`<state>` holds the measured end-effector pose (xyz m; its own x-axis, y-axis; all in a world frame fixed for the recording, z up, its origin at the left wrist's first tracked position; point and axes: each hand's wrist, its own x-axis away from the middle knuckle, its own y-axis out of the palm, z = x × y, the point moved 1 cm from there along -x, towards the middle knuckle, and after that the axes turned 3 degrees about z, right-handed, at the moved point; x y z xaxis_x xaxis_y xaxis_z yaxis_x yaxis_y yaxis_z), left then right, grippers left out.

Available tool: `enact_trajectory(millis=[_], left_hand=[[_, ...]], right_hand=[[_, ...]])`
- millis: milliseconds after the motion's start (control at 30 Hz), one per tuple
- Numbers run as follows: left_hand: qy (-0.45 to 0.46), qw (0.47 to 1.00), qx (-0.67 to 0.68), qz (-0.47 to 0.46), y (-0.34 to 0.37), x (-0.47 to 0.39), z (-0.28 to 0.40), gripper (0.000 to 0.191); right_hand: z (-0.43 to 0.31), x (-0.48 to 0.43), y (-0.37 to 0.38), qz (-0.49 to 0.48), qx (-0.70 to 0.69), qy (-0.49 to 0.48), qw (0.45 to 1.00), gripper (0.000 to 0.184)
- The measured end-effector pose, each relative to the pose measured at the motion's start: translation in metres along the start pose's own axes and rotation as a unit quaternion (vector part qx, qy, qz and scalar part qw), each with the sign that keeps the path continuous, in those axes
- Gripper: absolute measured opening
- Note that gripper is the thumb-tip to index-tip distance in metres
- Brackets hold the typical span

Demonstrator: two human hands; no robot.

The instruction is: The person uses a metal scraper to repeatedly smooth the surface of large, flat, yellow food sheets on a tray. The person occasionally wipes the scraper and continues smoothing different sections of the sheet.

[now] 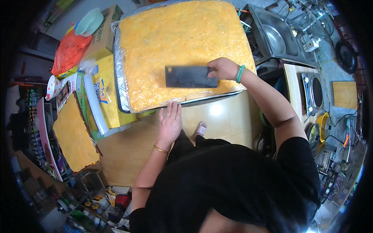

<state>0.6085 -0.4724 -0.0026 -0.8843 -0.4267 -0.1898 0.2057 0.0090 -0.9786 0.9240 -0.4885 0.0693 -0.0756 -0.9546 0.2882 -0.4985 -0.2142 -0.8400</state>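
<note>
A large yellow-orange slab under clear plastic film lies on a foil-edged tray before me. My right hand, with a green bead bracelet at the wrist, grips one end of a dark, flat rectangular blade, which looks like a cleaver. The blade lies broad side down over the near part of the slab; whether it touches the film cannot be told. My left hand rests its fingertips against the slab's near edge, fingers together and nothing visible held. A ring and a gold bangle are on that hand and wrist.
A roll of plastic film lies on a yellow box to the left. Beyond it, a smaller tray bears another yellow-orange sheet. A red plastic bag and green basin stand upper left. A steel sink and cooktop are right.
</note>
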Motion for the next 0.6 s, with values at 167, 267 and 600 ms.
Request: enact_trajectory(millis=[167, 267, 600], left_hand=[[0.02, 0.998, 0.046, 0.039, -0.001, -0.024, 0.005, 0.043], [0.023, 0.996, 0.059, 0.07, 0.001, -0.033, 0.003, 0.041], [0.001, 0.997, 0.041, 0.072, 0.006, -0.054, -0.016, 0.006]], right_hand=[[-0.012, -0.012, 0.003, -0.055, -0.03, -0.025, 0.998, 0.029], [-0.011, -0.019, 0.002, 0.019, 0.006, -0.004, 1.0, 0.03], [-0.01, -0.026, 0.008, -0.005, -0.017, -0.002, 1.0, 0.03]])
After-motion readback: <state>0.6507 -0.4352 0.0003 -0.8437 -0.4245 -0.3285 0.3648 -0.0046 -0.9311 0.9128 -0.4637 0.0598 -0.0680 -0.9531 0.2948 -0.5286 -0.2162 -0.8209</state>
